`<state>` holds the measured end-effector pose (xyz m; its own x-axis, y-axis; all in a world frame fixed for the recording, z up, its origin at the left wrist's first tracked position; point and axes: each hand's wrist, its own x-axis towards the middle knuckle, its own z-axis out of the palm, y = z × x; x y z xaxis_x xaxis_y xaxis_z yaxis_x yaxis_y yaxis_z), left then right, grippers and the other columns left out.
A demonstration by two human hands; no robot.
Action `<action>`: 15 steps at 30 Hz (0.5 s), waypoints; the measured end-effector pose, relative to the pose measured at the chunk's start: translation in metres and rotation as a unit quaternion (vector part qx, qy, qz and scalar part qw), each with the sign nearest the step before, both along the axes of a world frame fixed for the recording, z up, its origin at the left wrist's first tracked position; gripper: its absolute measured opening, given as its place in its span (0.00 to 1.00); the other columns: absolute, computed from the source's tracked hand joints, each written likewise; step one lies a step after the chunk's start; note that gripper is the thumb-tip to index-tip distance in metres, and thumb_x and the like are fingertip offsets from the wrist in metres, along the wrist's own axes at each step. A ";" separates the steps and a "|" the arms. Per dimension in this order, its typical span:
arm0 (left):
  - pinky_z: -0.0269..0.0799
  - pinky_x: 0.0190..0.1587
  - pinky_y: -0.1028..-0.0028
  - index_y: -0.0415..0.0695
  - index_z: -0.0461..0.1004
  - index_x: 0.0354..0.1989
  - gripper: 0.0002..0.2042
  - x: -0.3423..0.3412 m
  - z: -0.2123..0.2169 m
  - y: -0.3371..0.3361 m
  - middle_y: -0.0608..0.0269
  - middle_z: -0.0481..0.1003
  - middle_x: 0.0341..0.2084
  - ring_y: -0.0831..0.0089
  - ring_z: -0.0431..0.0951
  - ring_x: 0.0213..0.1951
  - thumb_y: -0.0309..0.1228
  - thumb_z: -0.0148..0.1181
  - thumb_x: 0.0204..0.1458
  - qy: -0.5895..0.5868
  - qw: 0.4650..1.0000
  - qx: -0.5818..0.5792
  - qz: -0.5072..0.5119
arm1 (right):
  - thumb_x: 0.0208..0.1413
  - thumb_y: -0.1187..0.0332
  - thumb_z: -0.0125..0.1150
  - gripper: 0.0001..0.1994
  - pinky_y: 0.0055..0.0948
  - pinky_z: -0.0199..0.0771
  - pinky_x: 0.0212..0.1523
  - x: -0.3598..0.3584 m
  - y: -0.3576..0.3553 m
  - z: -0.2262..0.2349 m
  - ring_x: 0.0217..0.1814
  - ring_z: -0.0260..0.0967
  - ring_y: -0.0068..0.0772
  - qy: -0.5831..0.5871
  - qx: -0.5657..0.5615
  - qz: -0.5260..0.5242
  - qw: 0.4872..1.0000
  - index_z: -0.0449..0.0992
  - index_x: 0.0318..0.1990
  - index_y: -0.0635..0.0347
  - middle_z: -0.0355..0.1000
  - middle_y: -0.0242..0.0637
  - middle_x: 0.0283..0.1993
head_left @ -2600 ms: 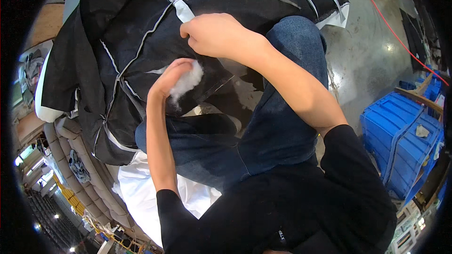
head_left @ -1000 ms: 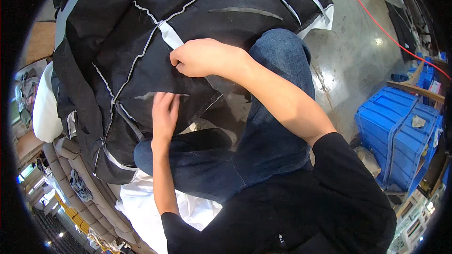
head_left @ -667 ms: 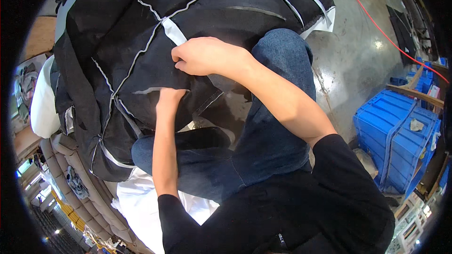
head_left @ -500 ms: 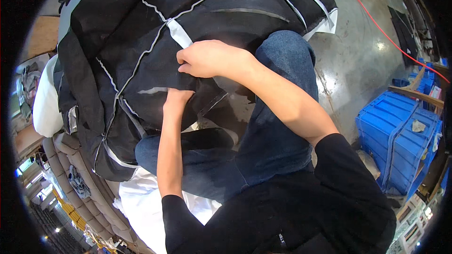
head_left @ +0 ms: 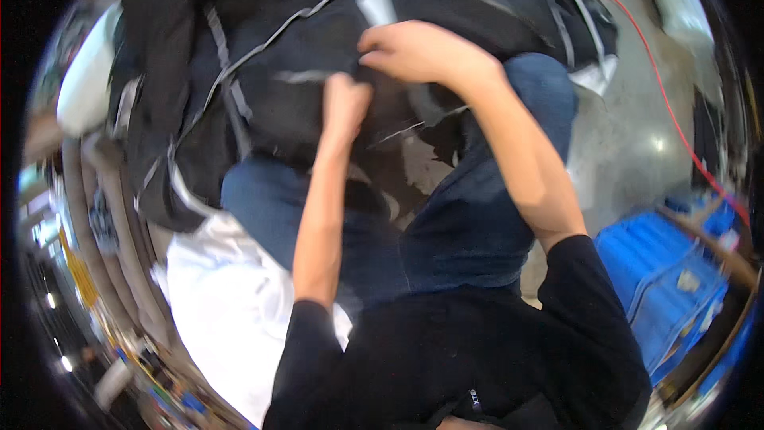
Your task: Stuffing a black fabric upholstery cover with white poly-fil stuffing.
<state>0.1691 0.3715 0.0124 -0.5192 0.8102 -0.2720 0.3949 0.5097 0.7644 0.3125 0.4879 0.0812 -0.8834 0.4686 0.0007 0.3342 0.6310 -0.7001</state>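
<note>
The large black fabric cover with grey piping and grey webbing straps (head_left: 302,72) lies bunched across the person's knees, spilling toward the top of the view over a grey concrete floor (head_left: 629,151). The whole view is smeared by motion, more than in the pictures from moments before, so the head is swinging as the work goes on.

The left hand (head_left: 344,107) has pushed further up into the cover than half a second ago: its fingers are now buried in a fold of the dark cloth, just under the right hand. Whether its grip is pressed together on the cloth or merely tucked inside it cannot be told, since the fingertips are hidden. The tuft of white filling it held a few seconds back no longer shows; that suggests it has gone inside the cover.

The right hand (head_left: 414,52) keeps its place on top, fingers curled and pinching the edge of the black fabric beside a pale grey strap (head_left: 374,0), holding the opening up.

The person's legs in blue denim (head_left: 477,215) sit below the cover. A sheet of white cloth (head_left: 231,310) lies by the left leg, and blue plastic crates (head_left: 668,271) stand well apart at the right, with a red cable (head_left: 660,87) running over the floor.
</note>
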 end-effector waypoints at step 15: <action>0.67 0.57 0.65 0.41 0.77 0.43 0.13 -0.015 0.070 -0.263 0.56 0.78 0.44 0.57 0.75 0.51 0.18 0.54 0.48 0.317 0.915 0.170 0.184 | 0.62 0.67 0.55 0.14 0.23 0.65 0.37 0.002 -0.018 0.012 0.31 0.63 0.23 -0.059 -0.119 -0.032 0.991 0.72 0.54 0.55 0.65 0.31 0.27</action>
<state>0.1543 0.1084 0.0827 -0.7401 0.5303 0.4136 0.6631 0.4726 0.5805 0.3142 0.4700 0.0935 -0.8390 0.4984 -0.2184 0.4571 0.4278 -0.7798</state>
